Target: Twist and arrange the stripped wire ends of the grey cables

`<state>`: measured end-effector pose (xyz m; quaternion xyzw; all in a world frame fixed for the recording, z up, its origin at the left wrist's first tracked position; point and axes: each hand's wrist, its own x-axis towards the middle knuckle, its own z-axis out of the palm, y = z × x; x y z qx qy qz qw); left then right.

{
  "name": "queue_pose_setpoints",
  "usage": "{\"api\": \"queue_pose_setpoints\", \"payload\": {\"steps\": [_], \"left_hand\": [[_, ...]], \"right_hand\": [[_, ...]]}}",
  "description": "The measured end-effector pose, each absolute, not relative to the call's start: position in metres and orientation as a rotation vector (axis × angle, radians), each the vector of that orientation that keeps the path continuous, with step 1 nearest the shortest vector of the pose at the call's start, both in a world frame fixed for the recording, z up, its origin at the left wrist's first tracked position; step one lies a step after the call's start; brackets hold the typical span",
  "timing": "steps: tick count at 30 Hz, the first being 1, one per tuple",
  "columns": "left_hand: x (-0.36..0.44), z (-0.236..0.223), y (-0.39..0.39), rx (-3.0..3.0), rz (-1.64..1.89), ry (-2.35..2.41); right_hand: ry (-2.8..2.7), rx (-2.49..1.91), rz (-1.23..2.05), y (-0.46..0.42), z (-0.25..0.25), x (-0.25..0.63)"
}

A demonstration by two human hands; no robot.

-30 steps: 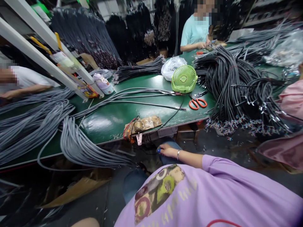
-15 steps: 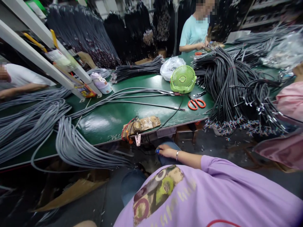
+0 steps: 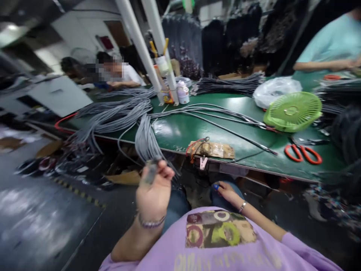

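My left hand [image 3: 154,188] is raised in front of my chest, fingers curled around a grey cable end [image 3: 151,171] that looks like part of the grey cable bundle [image 3: 143,141] hanging off the table edge. My right hand [image 3: 227,192] rests low on my knee under the table, fingers closed on a small blue object [image 3: 216,186]. The green table [image 3: 180,131] lies ahead, with long grey cables [image 3: 214,114] stretched across it. A taped brown pad with red wires [image 3: 211,149] and a white clip sits at the table's near edge.
A green fan [image 3: 291,111], orange-handled scissors [image 3: 303,153] and a white plastic bag [image 3: 275,90] lie at the right. White posts [image 3: 146,49] rise from the table. Other people sit at the far left [image 3: 121,73] and far right [image 3: 332,45]. Black cable bundles [image 3: 228,84] lie behind.
The view has swung left. My left hand has come up into sight holding a grey cable end. My right hand stays low on my knee.
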<state>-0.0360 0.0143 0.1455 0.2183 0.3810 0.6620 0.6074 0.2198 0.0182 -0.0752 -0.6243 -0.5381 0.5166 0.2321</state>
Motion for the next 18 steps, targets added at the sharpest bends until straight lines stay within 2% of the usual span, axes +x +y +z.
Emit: {"api": "queue_pose_setpoints", "payload": {"steps": [5, 14, 18], "left_hand": [[-0.030, 0.133, 0.022, 0.169, 1.397, 0.813], [-0.029, 0.126, 0.032, 0.167, 1.396, 0.756], [-0.024, 0.119, 0.048, 0.315, 1.344, 0.824]], "right_hand": [[-1.390, -1.644, 1.504, 0.017, -0.066, 0.223], [-1.582, -1.524, 1.345, 0.025, -0.016, 0.242], [-1.646, -1.386, 1.425, 0.026, 0.027, 0.256]]}}
